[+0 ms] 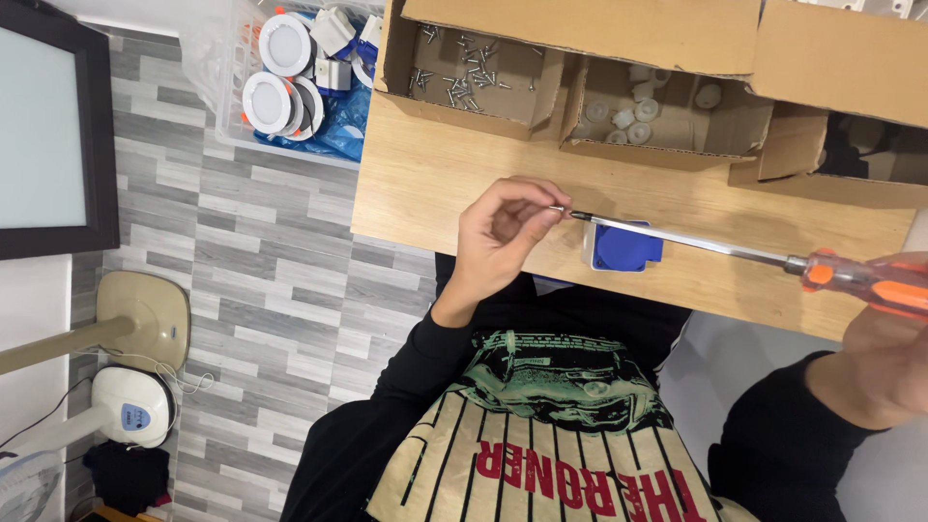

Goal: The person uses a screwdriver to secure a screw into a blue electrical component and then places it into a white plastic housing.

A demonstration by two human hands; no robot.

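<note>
Screw pinched at screwdriver tip, above table edge

Right hand (884, 353) partly cut off at frame edge, closed around orange screwdriver (735, 249) handle. Left hand (503, 237) raised, fingertips pinching small screw (558, 209), barely discernible, at blade tip above blue-and-white part (623, 247) on table (435, 184).

Grey plank floor (280, 280), wooden table (435, 184)

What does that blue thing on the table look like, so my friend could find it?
Start at the wooden table with cardboard boxes along its far side. Near its front edge, under the screwdriver shaft, sits a small blue and white square block. It is the only blue thing on the tabletop.
</note>
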